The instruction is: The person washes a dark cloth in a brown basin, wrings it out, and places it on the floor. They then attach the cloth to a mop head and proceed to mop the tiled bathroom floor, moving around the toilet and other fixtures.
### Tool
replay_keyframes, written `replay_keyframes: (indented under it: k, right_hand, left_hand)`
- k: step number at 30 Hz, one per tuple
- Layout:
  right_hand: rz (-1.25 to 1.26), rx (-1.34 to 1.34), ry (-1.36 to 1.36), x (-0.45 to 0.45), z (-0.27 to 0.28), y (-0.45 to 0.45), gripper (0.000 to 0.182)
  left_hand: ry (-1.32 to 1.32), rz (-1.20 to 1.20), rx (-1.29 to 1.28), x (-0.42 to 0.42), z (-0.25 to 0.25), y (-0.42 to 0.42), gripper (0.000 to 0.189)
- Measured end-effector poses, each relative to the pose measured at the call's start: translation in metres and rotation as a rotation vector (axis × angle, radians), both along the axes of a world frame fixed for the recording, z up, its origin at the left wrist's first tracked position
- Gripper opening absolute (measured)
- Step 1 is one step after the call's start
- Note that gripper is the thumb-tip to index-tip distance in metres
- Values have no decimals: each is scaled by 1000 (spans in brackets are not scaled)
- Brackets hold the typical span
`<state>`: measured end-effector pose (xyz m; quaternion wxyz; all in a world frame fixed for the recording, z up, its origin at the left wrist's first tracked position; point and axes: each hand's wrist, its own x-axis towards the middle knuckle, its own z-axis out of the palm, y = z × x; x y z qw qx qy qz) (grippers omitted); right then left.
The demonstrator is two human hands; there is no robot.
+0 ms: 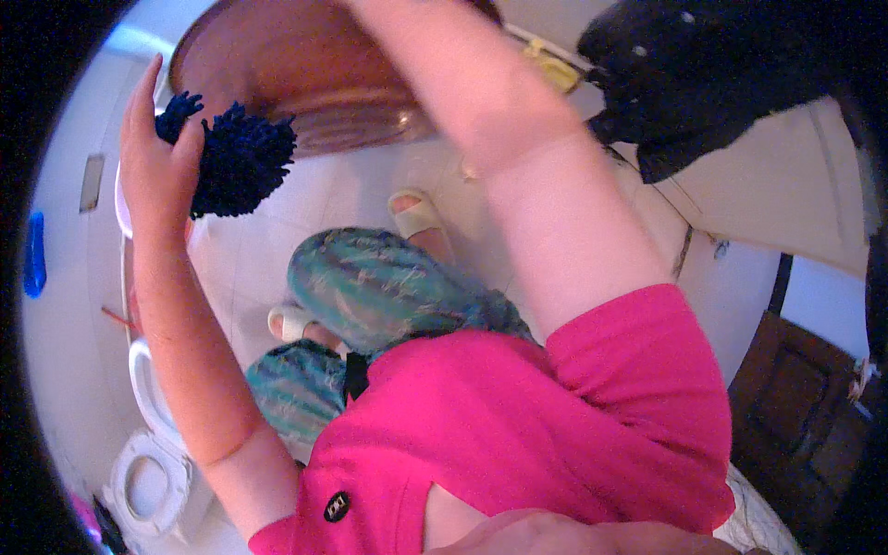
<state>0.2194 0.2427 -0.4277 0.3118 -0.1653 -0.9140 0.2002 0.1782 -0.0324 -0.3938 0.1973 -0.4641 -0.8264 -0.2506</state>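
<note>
My left hand (161, 156) is raised at the upper left, its thumb and fingers around a dark blue shaggy chenille cloth or mitt (243, 163). The cloth bunches out to the right of the hand, in front of the lower edge of a large, glossy brown curved object (291, 62), perhaps a tub. My right arm reaches up across the picture, blurred, and passes over the right part of that brown object. My right hand lies beyond the top edge, out of view.
A white toilet (177, 479) stands at the lower left, with a white rim above it. Dark cloth (694, 69) hangs at the upper right, near a yellow object (555, 73). A brown panelled door (794, 388) is at the right. My feet in pale slippers (416, 215) are on the tiled floor.
</note>
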Motion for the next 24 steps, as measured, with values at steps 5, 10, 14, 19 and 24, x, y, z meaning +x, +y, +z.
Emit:
replay_keyframes:
  k: [5,10,14,19,24]
  right_hand:
    - [-106,182,38,2,-27,-75,23]
    - [1,235,42,21,-56,-90,14]
    - [178,84,313,33,-94,-94,13]
    - [-127,-153,563,146,-170,-57,29]
    - [-923,-1374,-232,260,-383,-49,28]
  left_hand:
    - [-33,-62,-287,-35,-12,41,71]
    - [-249,86,-503,-35,-43,42,52]
    - [-278,213,-458,-21,-84,29,33]
    - [-370,236,-392,-10,-136,-3,29]
    - [-325,305,-323,-26,-170,-52,28]
